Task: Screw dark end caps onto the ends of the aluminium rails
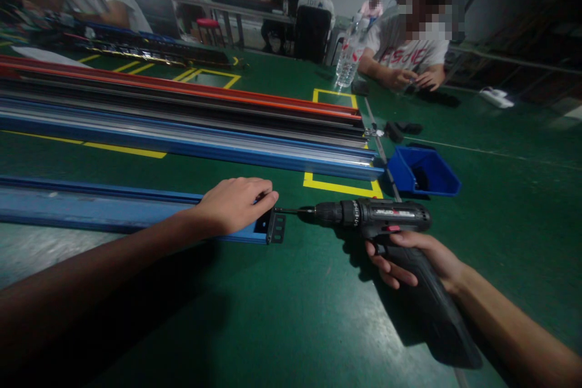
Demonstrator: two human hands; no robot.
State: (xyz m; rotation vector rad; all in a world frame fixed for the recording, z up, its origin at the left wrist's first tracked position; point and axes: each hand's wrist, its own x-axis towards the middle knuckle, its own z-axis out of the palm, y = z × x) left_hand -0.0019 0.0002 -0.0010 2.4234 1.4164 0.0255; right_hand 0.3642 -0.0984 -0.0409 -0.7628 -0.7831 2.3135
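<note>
My right hand [400, 260] is wrapped round the grip of a black cordless drill [391, 215], which lies level and points left. Its long driver bit [293, 211] reaches to a black slotted end bracket [278, 228] on the end of a blue metal rail [136, 209]. Over that same rail end, my left hand [240, 203] is closed, its fingers curled round the rail's far side and the thumb near the bracket. The fingertips and the exact spot where the bit meets the bracket are partly hidden.
Several long rails [191, 115], orange, black and blue, lie side by side beyond. A blue parts bin [436, 173] stands right of their ends, near plastic bottles [349, 57]. Across the green table [282, 309] a co-worker [409, 54] sits handling something small.
</note>
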